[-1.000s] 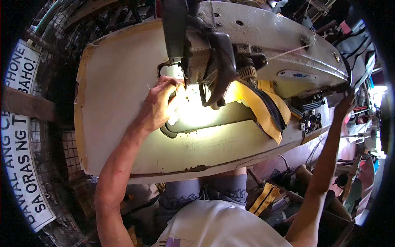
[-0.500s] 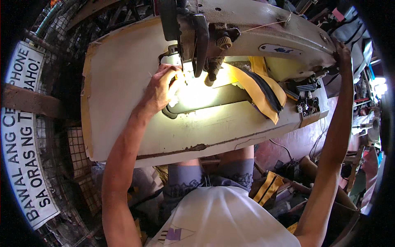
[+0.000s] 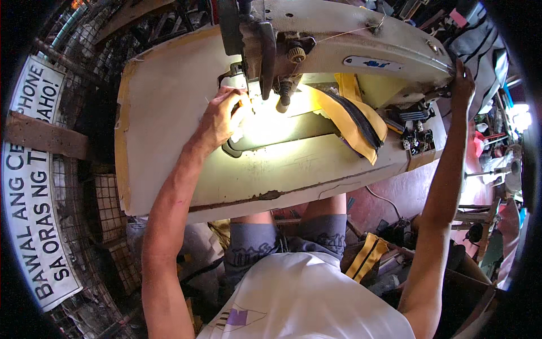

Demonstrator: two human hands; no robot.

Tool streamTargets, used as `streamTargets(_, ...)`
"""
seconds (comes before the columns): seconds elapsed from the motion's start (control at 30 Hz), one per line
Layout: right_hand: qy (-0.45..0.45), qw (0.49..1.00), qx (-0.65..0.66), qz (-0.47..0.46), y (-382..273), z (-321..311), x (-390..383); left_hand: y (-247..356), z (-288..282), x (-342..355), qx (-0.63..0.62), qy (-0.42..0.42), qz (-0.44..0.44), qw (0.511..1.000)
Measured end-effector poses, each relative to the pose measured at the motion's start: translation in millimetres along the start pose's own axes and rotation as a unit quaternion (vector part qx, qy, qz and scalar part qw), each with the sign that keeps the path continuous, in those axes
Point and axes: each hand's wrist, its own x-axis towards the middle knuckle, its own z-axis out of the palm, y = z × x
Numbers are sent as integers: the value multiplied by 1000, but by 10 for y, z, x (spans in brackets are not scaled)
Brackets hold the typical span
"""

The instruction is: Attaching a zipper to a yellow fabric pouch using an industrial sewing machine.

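A sewing machine with a beige arm stands across the white table. Beside its needle, my left hand has thumb and fingers pinched together. Bright lamp glare hides what lies between these fingertips. Right of the needle, a yellow fabric strip with a dark zipper leads out from the glare and curves over the machine bed. At the machine's far right end, my right hand has its fingers curled over the handwheel, which is mostly hidden.
A bobbin winder sits at the table's right end. Below the table, another yellow zipper strip lies among scraps. A wire mesh wall and a lettered white sign stand at the left. Clutter fills the right side.
The view has shifted slightly, moving the machine a little left in the picture. My right hand sits slightly lower on the machine's end. My left hand keeps its pinch by the needle.
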Motion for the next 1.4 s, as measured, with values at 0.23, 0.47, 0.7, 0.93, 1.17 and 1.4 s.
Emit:
streamTargets(0.23,-118,983,89,-110,298,14,416,-25,-82,68,-3,-51,29,998)
streamTargets(0.47,-59,993,97,39,104,-36,178,-81,-140,102,-34,-77,2,996)
streamTargets(0.7,-52,997,29,-40,320,36,151,-101,-181,138,-34,-91,11,995)
streamTargets(0.93,23,999,31,-30,236,33,-75,-180,-190,155,-66,-116,3,991)
streamTargets(1.17,11,957,-200,-207,309,-184,86,-92,-165,174,-9,-97,23,995)
streamTargets(1.4,-85,992,64,72,162,-146,125,-74,-88,100,-30,-81,-37,996)
